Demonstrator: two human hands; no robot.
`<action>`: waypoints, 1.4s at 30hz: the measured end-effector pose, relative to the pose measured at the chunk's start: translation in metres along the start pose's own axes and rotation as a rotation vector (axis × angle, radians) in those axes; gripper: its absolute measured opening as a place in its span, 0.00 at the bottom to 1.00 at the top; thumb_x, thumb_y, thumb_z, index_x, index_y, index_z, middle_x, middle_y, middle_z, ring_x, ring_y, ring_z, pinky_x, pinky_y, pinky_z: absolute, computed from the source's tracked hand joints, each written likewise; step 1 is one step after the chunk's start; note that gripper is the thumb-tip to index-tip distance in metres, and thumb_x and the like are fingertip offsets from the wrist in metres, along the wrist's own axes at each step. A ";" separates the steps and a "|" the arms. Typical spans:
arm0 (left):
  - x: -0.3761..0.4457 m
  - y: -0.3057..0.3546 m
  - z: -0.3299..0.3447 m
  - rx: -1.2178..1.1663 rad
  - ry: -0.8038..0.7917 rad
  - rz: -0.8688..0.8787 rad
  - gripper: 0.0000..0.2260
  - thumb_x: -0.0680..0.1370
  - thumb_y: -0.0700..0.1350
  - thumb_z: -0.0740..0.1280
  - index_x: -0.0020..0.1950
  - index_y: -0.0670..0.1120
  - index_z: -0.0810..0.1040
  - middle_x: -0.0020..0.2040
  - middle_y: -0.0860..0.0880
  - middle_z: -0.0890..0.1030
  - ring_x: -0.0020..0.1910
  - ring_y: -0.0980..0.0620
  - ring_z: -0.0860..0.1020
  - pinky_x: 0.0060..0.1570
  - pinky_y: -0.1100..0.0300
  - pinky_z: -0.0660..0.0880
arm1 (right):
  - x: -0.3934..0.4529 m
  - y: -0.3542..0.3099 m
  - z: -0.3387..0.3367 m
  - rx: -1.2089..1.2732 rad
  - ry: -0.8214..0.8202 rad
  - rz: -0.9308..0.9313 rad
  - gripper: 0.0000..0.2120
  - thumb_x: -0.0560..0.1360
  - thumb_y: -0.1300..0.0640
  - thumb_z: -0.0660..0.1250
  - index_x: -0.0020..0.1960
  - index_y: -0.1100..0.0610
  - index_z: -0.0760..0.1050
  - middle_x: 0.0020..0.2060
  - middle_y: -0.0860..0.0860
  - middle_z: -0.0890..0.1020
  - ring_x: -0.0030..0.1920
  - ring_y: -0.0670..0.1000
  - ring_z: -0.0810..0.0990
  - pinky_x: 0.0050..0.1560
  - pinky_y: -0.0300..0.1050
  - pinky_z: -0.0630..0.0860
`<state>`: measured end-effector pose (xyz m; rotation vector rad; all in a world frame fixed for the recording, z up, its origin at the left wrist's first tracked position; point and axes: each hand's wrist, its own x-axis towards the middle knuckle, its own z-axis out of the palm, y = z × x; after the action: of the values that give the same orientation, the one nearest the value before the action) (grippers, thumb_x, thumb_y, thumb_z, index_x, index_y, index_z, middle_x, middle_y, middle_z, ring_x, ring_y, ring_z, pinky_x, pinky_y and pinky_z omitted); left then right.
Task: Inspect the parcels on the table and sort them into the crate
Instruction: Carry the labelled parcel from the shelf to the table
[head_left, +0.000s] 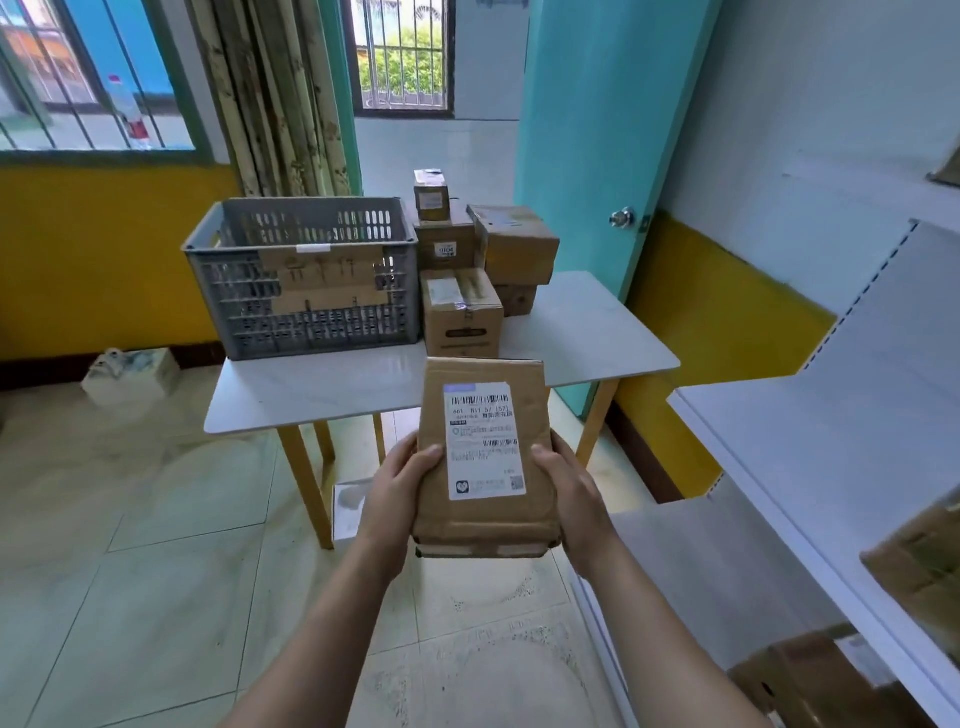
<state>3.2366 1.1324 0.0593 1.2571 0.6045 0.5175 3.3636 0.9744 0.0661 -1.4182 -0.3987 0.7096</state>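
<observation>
grey slatted plastic crate (304, 280) stands on the left half of the white table (597, 338), a cardboard sheet against its near wall; what lies inside cannot be told from this angle. just beside its right wall, a cluster of brown cardboard parcels (467, 260), some stacked on others, the topmost small box (431, 195) tall and narrow

left hand (397, 493) grips the left edge of a flat cardboard parcel (485, 457), thumb curled over the front face, fingers hidden behind. the parcel is held upright in the air, near the table's front edge and clear of it, its white shipping label (484, 441) turned to the viewer. right hand (569, 491) grips the right edge the same way, thumb on the front

judgement: inspection in hand; placing not yet begun

risks: the crate lies up and to the left past a high rim, so a low carry could strike the wall; a swing too far right could topple the stacked parcels; the parcel's bottom flap looks loose and taped, and could give under a one-handed hold
</observation>
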 end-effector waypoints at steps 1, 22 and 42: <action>0.011 0.003 0.001 0.001 0.005 -0.005 0.14 0.81 0.48 0.68 0.67 0.48 0.79 0.55 0.46 0.87 0.53 0.44 0.86 0.43 0.58 0.81 | 0.012 -0.001 0.000 0.006 -0.009 0.008 0.19 0.75 0.40 0.66 0.66 0.40 0.77 0.59 0.51 0.84 0.60 0.57 0.83 0.62 0.66 0.78; 0.295 0.048 0.076 0.007 0.175 0.060 0.18 0.81 0.48 0.69 0.70 0.48 0.76 0.57 0.45 0.86 0.52 0.46 0.86 0.45 0.55 0.83 | 0.303 -0.072 -0.059 0.038 -0.149 -0.027 0.17 0.81 0.50 0.66 0.70 0.47 0.73 0.58 0.51 0.85 0.58 0.55 0.85 0.59 0.58 0.81; 0.480 0.104 0.022 0.181 -0.305 0.029 0.48 0.68 0.57 0.78 0.81 0.68 0.53 0.72 0.56 0.77 0.66 0.58 0.79 0.65 0.56 0.78 | 0.496 -0.120 -0.005 -0.006 0.004 -0.089 0.13 0.81 0.52 0.66 0.65 0.50 0.76 0.55 0.52 0.86 0.51 0.50 0.86 0.46 0.43 0.83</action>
<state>3.6023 1.4590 0.1000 1.4844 0.3820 0.2905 3.7573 1.2967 0.1050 -1.3988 -0.4583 0.6331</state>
